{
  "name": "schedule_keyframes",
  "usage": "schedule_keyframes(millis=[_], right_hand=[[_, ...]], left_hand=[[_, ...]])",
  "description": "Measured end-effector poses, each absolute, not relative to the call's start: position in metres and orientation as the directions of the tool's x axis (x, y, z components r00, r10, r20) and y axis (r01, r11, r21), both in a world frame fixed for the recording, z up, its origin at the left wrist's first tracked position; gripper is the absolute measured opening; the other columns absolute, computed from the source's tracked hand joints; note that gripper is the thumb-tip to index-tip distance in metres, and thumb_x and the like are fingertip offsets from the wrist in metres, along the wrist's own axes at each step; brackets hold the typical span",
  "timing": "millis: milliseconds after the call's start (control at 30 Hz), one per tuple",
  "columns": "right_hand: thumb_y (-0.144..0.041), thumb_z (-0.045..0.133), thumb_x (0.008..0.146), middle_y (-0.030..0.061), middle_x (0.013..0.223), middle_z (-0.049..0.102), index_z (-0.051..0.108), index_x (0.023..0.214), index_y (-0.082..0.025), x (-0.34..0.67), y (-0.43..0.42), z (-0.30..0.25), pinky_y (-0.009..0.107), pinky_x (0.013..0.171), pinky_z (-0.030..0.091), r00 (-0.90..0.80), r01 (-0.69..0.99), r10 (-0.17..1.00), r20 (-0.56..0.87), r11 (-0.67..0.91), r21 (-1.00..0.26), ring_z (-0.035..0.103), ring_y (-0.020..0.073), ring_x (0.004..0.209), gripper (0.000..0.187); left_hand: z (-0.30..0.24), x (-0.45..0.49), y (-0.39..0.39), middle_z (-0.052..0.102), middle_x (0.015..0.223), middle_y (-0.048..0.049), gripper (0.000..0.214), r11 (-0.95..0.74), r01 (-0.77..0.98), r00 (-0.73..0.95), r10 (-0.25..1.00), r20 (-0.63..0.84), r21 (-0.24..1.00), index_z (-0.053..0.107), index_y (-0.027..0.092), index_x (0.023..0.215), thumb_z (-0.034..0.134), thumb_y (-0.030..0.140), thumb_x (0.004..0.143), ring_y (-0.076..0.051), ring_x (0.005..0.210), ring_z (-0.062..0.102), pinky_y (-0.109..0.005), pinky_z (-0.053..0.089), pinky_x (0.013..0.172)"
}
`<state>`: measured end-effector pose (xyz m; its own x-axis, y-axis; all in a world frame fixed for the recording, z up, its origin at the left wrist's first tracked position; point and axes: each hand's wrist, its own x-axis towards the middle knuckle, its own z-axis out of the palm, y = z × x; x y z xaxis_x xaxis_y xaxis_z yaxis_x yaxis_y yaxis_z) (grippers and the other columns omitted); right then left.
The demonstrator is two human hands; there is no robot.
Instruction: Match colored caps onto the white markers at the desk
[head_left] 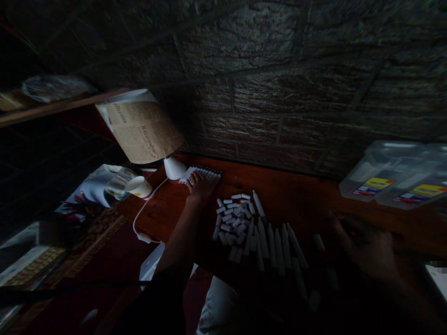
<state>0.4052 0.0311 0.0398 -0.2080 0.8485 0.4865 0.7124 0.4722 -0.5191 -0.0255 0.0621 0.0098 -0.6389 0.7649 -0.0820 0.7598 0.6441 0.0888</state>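
Observation:
A row of white markers (211, 173) lies side by side at the back of the wooden table, by the lamp base. My left hand (200, 184) rests on this row, fingers stretched out and slightly spread over it. A heap of short white marker caps (233, 218) is in the middle of the table. Several loose white markers without caps (277, 244) lie right of the heap, roughly side by side. Over the right part of the table is my right hand (366, 249), dark and blurred, its fingers curved and apart with nothing visible between them. A single cap (319, 242) lies left of it.
A table lamp (145, 128) with a newsprint shade stands at the back left, its white cord (139, 214) trailing over the edge. A paper cup (138, 187) is beside it. Clear plastic cases (401, 174) stand at the right against the brick wall (258, 83).

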Motion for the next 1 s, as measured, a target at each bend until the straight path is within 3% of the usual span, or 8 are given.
schedule_keyframes(millis=[233, 433, 600, 1000], right_hand=[[-0.063, 0.048, 0.091, 0.0088, 0.071, 0.075, 0.074, 0.074, -0.016, 0.406, 0.031, 0.041, 0.027, 0.052, 0.049, -0.217, 0.717, 0.846, 0.487, 0.477, -0.508, 0.07, 0.0204, 0.057, 0.056], [-0.067, 0.047, 0.089, 0.0087, 0.07, 0.074, 0.074, 0.075, -0.016, 0.407, 0.032, 0.038, 0.029, 0.051, 0.049, -0.204, 0.726, 0.858, 0.471, 0.455, -0.515, 0.07, 0.0215, 0.056, 0.059], [-0.067, 0.046, 0.09, 0.0082, 0.071, 0.075, 0.074, 0.075, -0.017, 0.407, 0.032, 0.037, 0.028, 0.051, 0.049, -0.208, 0.715, 0.847, 0.488, 0.472, -0.515, 0.07, 0.0213, 0.057, 0.06], [-0.065, 0.051, 0.088, 0.0096, 0.075, 0.076, 0.074, 0.076, -0.018, 0.407, 0.031, 0.04, 0.03, 0.055, 0.051, -0.186, 0.704, 0.876, 0.445, 0.435, -0.561, 0.071, 0.0231, 0.06, 0.054]], left_hand=[[0.018, -0.023, 0.06, 0.01, 0.163, -0.0237, 0.108, 0.655, 0.738, -0.666, 0.746, 0.017, 0.163, 0.011, -0.002, 0.157, 0.023, 0.078, 0.086, -0.035, 0.152, 0.007, -0.053, 0.01, 0.122], [0.02, -0.035, 0.06, 0.017, 0.162, -0.0256, 0.103, 0.684, 0.712, -0.692, 0.722, -0.004, 0.16, 0.019, 0.0, 0.156, 0.024, 0.076, 0.087, -0.036, 0.152, 0.011, -0.054, 0.012, 0.121], [0.018, -0.04, 0.062, 0.015, 0.162, -0.025, 0.108, 0.694, 0.7, -0.697, 0.716, -0.051, 0.171, 0.02, -0.001, 0.155, 0.024, 0.079, 0.084, -0.036, 0.152, 0.009, -0.056, 0.009, 0.121], [0.013, -0.052, 0.062, 0.021, 0.161, -0.025, 0.103, 0.716, 0.66, -0.74, 0.672, 0.031, 0.227, 0.022, -0.002, 0.154, 0.02, 0.076, 0.087, -0.035, 0.152, 0.014, -0.056, 0.011, 0.121]])
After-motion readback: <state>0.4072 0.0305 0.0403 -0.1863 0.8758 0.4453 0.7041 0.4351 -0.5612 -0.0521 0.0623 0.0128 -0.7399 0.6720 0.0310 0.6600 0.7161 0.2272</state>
